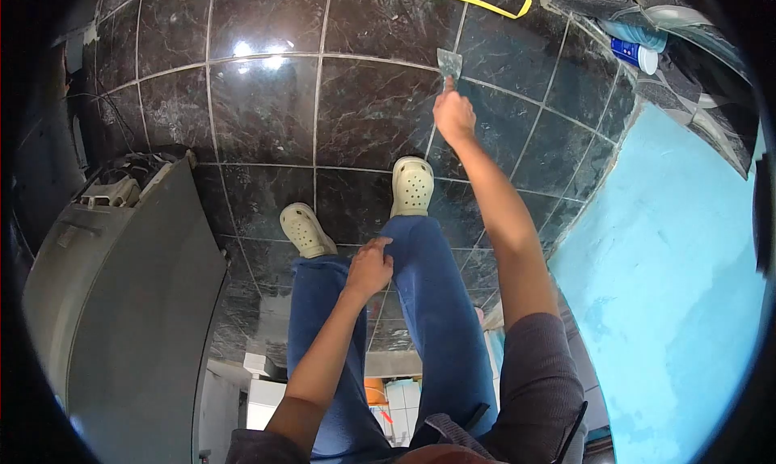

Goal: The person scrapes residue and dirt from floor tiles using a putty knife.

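One right hand (454, 115) grips the scraper (449, 63) at upper centre; left hand (371, 267) has fingers loosely open.

My right hand (454, 115) holds a flat, broad-bladed scraper (449, 64), its smudged blade against the dark tiles (380, 100), upper right of centre.

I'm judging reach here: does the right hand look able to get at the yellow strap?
Probably yes: the yellow strap lies just beyond the right hand, with only open floor tiles visible between.
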